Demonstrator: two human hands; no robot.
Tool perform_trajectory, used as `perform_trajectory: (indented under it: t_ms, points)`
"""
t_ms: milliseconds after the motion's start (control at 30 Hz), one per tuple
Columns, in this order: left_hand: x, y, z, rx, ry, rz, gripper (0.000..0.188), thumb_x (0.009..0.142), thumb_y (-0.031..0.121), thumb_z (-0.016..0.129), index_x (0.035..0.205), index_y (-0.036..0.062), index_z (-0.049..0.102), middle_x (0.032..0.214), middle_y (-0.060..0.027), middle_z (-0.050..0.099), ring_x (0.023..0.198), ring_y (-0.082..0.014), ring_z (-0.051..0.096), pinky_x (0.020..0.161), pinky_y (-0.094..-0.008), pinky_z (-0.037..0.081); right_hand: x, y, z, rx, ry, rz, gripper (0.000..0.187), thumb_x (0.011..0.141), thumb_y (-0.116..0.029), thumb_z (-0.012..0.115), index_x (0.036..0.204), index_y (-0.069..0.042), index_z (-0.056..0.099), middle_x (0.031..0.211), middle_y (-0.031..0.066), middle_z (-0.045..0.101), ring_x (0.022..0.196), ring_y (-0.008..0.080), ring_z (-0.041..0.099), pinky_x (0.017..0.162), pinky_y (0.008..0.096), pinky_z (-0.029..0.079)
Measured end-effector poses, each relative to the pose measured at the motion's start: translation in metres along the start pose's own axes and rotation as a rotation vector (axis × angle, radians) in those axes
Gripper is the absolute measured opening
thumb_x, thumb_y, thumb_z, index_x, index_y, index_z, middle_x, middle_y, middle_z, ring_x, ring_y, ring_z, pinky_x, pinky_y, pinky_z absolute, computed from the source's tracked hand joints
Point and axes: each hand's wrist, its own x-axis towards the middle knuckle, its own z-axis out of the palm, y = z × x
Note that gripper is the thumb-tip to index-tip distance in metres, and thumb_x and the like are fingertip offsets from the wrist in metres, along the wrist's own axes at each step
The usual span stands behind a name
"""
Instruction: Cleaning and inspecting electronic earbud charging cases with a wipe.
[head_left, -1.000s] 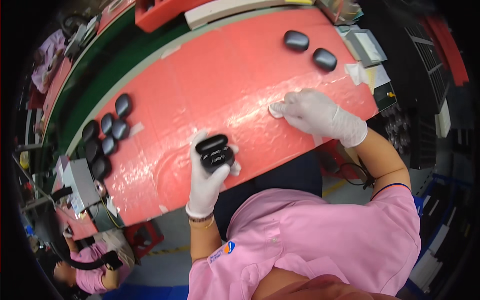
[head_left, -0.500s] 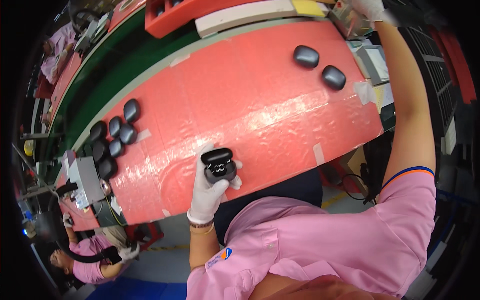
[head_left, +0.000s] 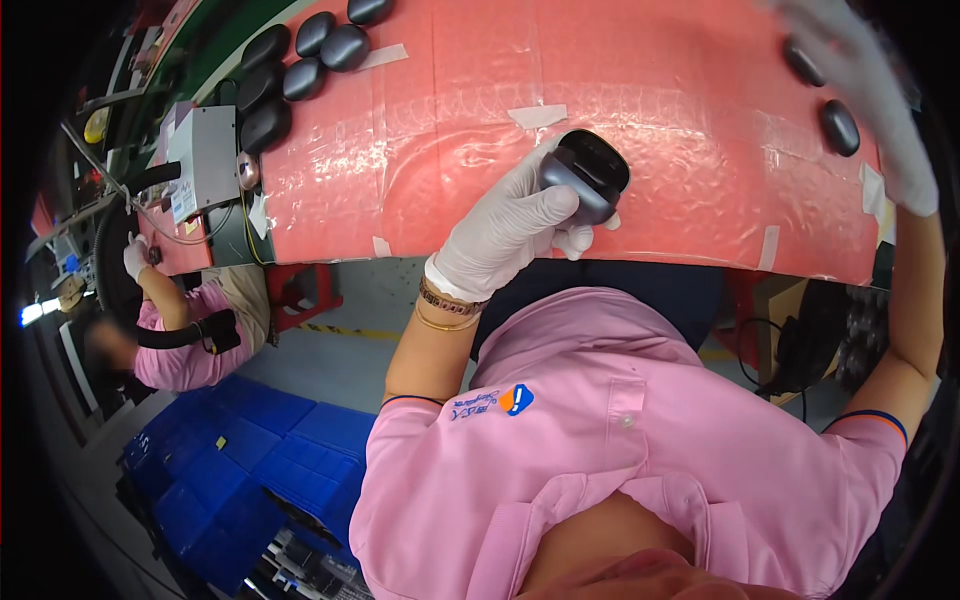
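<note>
My left hand point(head_left: 510, 220), in a white glove, grips a dark blue-grey earbud charging case point(head_left: 598, 200) above the near edge of the red-covered table. The case's lid is raised, its black inner side showing. At the upper right my gloved right hand point(head_left: 865, 95) is smeared by motion, and its fingers cannot be made out. Close beside it on the table lie two dark cases, an upper case point(head_left: 803, 60) partly covered by the hand and a lower case point(head_left: 840, 127).
Several closed dark cases point(head_left: 345, 47) cluster on the table's point(head_left: 450, 190) far left part. A grey metal box point(head_left: 210, 155) with cables stands at the left edge. Beyond it a co-worker in pink point(head_left: 195, 350) sits. Blue covered stacks point(head_left: 280, 440) stand at lower left.
My view has shifted, so the table sits higher in the picture. My left hand still holds the opened case, now tilted differently. My right hand has come back from the boxes at the far right.
</note>
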Motion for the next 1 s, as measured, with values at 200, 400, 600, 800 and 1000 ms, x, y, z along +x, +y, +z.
perform_trajectory:
  t_ms: [200,400,600,800,1000]
  points:
    - [0.005,0.009,0.01,0.252,0.072,-0.115,0.049,0.086,0.019,0.065,0.128,0.0042,0.044,0.09,-0.0076,0.063,0.064,-0.0079,0.059,0.06,-0.0214,0.049,-0.036,-0.063,0.107,-0.492,-0.516,-0.567,0.036,0.079,-0.013,0.054,0.115,-0.009,0.06,0.087,0.0047,0.056,0.085,0.0212,0.058,0.084,0.033,0.042]
    - [0.005,0.007,0.01,0.233,0.101,-0.099,0.052,0.086,0.018,0.066,0.131,0.0044,0.042,0.088,-0.007,0.064,0.064,-0.0083,0.059,0.06,-0.0222,0.049,-0.019,-0.071,0.115,-0.673,-0.439,-0.695,0.027,0.079,-0.015,0.055,0.105,-0.01,0.062,0.086,0.0048,0.056,0.083,0.0182,0.057,0.08,0.0302,0.041]
    - [0.006,0.009,0.003,0.112,0.01,-0.1,0.049,0.087,0.021,0.064,0.128,0.0042,0.044,0.092,-0.0125,0.065,0.065,-0.0089,0.058,0.062,-0.0228,0.049,-0.019,-0.07,0.128,-0.716,-0.217,-0.653,0.031,0.078,-0.019,0.056,0.107,-0.007,0.06,0.084,0.0051,0.054,0.081,0.0197,0.055,0.081,0.0312,0.041]
    - [0.006,0.007,-0.003,-0.013,-0.003,-0.093,0.043,0.089,0.021,0.061,0.125,0.0032,0.045,0.092,-0.0143,0.066,0.067,-0.0102,0.06,0.065,-0.0237,0.051,-0.033,-0.065,0.132,-0.704,0.073,-0.545,0.045,0.078,-0.012,0.056,0.123,-0.008,0.054,0.081,0.0063,0.051,0.076,0.0208,0.054,0.073,0.033,0.043]
    - [-0.001,0.005,0.017,0.194,0.002,0.156,0.07,0.083,-0.001,0.062,0.139,0.0128,0.021,0.119,-0.0202,0.054,0.088,-0.0224,0.065,0.076,-0.0324,0.055,-0.047,-0.053,0.108,-0.133,0.209,-0.208,0.044,0.08,0.005,0.057,0.123,-0.008,0.058,0.073,0.0043,0.046,0.066,0.0179,0.048,0.062,0.0296,0.04]
